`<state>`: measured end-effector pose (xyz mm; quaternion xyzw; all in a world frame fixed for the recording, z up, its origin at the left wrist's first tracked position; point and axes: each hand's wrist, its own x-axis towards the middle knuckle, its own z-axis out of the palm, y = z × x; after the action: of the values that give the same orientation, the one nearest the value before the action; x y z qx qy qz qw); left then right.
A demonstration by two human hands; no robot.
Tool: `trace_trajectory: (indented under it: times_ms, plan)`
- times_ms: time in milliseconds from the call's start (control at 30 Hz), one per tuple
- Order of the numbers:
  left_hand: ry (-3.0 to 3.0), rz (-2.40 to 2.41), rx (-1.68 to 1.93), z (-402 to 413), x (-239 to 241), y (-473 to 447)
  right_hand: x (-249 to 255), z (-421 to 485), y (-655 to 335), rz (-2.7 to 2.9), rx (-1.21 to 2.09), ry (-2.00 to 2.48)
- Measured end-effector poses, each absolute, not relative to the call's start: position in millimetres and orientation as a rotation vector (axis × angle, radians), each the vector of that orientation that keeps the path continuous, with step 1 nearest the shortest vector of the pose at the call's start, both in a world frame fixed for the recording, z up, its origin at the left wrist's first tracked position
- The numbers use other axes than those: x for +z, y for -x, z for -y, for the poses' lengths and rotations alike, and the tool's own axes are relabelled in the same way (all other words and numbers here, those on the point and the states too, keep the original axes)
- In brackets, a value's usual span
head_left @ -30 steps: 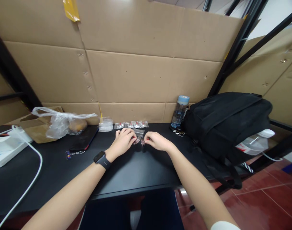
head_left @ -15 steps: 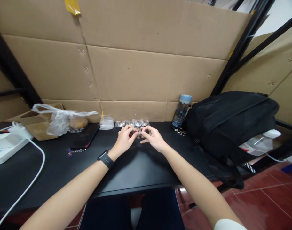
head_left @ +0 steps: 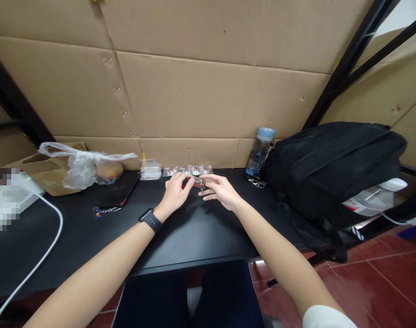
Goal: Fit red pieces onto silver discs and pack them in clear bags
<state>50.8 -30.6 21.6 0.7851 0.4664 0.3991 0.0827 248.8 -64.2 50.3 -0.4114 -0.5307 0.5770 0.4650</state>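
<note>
- Black desk (head_left: 194, 237) is seen w/ a black backpack (head_left: 331, 168) at right.
- Left hand (head_left: 176, 195) & right hand (head_left: 221, 191) are held together mid-desk.
- A small metal ring (head_left: 201, 185) is pinched btwn right fingertips, touching the left fingertips.
- A row of small clear packets (head_left: 189, 171) is laid just behind.

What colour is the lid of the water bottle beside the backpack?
Light blue, on the clear water bottle next to the black backpack; head view.

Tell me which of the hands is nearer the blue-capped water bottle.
Right. The right hand lies just left of the water bottle, toward the near edge; the left hand sits farther left, beyond the right hand.
</note>
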Motion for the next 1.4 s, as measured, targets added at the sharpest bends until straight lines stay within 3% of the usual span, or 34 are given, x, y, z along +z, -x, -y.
trace_trajectory:
  times_ms: [200, 500, 767, 1000, 1400]
  plan:
    - [-2.471, -1.678, 1.014, 5, 11, -45, 56, 62, -260, 1.287, 1.407, 1.018]
    - [-2.489, -1.41, 0.992, -1, 3, -49, 55, 58, -274, 1.386, 1.284, 1.012]
    - [-2.512, -1.21, 1.009, 10, 8, -60, 47, 45, -291, 1.59, 0.968, 1.079]
    - [-2.513, -0.787, 0.816, 30, 9, -62, 48, 37, -313, 1.93, 0.375, 1.197]
    - [-2.725, -0.766, 0.459, 52, 18, -55, 66, 54, -326, 2.216, 0.625, 1.289]
